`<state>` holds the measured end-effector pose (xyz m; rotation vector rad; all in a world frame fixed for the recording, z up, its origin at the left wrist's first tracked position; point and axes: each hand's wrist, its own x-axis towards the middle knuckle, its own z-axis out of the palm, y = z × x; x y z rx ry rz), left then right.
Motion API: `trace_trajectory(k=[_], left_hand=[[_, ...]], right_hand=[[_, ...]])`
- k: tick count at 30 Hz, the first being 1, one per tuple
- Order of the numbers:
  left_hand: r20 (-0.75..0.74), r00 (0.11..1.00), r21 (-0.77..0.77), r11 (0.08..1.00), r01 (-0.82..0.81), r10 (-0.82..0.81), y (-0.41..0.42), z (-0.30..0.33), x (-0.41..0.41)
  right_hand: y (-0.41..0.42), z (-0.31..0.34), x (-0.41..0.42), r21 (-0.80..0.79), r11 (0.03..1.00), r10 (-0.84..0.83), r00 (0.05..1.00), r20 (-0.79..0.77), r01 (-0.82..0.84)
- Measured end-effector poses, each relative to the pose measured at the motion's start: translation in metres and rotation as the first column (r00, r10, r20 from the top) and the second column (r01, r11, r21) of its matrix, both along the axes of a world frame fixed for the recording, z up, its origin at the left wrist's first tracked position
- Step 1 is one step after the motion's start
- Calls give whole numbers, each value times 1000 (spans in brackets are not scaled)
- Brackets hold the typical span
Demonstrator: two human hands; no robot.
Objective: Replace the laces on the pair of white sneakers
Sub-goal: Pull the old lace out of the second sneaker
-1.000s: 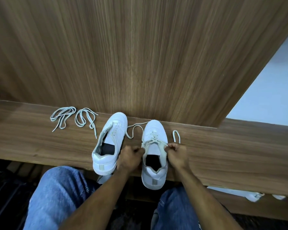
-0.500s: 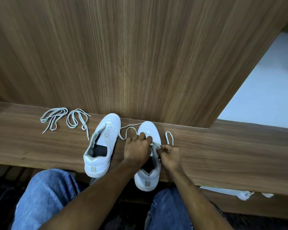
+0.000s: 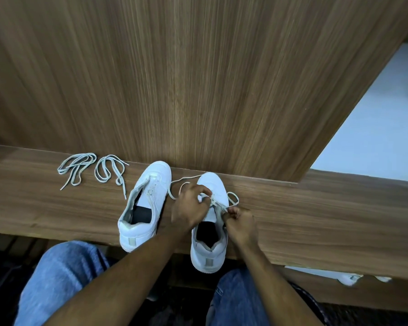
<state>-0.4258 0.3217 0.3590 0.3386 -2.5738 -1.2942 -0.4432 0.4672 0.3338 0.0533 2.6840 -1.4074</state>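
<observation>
The shelf [image 3: 316, 208] and back panel [image 3: 198, 78] are matt wood-grain. Both sneakers [image 3: 151, 191] look like smooth white leather; the loose laces [image 3: 108, 170] are flat woven cloth. The jeans [image 3: 59, 278] are denim.

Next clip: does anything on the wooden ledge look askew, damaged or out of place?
Nothing looks damaged. The right sneaker has its heel past the ledge edge, while both hands work its lace. The left sneaker sits angled with no lace showing. Two loose laces lie beside it.

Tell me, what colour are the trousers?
Blue: the trousers are denim, seen in the head view.
</observation>
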Motion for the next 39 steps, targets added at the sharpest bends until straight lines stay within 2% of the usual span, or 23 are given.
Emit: trace_trajectory(k=[1,4,7,9,11,12,13,14,15,16,17,20,22,23,24,26,28,31,33,35,36,37,39], left_hand=[[2,998,-194,979,68,-69,2,0,-1],[122,983,-629,755,186,-140,4,-2,-3],[122,984,-785,593,178,-132,8,-3,-3],[94,990,-801,584,136,-103,8,-1,-4],[-8,1000,-677,736,-1,-6,5,7,-6],[-73,993,-508,853,-120,96,3,12,-6],[-101,964,-237,935,-263,245,-2,19,-7],[-51,920,49,921,-387,389,-8,24,-8],[6,864,255,835,-488,503,-15,28,-9],[43,824,343,766,-544,566,-20,28,-11],[51,818,329,764,-555,572,-23,28,-11],[-46,912,107,910,-402,408,-17,20,-5],[-151,972,-96,976,-197,181,-10,14,-3],[-135,990,-255,964,-79,45,-5,11,-3],[-48,997,-430,902,38,-65,0,9,-4],[128,985,-672,720,174,-119,9,5,-4],[164,984,-756,632,171,-70,13,4,-4],[110,991,-801,583,135,-77,12,10,-4],[-32,999,-686,727,-1,-28,7,21,-7],[-197,954,-257,927,-274,227,-4,43,-12],[-256,895,-28,923,-383,364,-12,53,-16],[-297,838,97,887,-451,458,-21,61,-20],[-296,849,90,898,-432,438,-33,71,-23]], right_hand=[[0,1,1,20,1000,0,1000,-7,0],[0,0,1,45,999,-9,1000,-29,10],[1,-1,2,64,998,-4,999,-40,7],[1,0,3,72,997,-5,999,-51,9],[3,0,3,69,997,-10,999,-53,14],[3,-1,3,65,998,-9,999,-51,12],[3,-2,3,61,998,-7,999,-46,10],[3,-3,3,54,999,-3,999,-43,5],[3,-3,3,47,999,-2,999,-35,3],[3,-3,2,44,999,0,999,-34,1],[3,-2,3,51,999,-2,999,-33,3],[2,0,3,68,998,-4,999,-41,7],[1,-1,4,74,997,-2,1000,-30,4],[1,0,4,74,997,1,1000,-22,1],[1,0,4,67,998,2,1000,-17,-1],[1,2,5,61,998,4,1000,-21,-3],[1,2,6,69,998,2,999,-34,0],[1,2,7,58,998,-5,1000,-30,6],[2,2,7,60,998,-5,1000,-30,6],[2,2,7,59,998,1,999,-32,1],[3,1,6,60,998,3,999,-35,-1],[3,0,6,64,998,2,999,-34,0],[2,0,7,74,997,-2,1000,-28,4]])
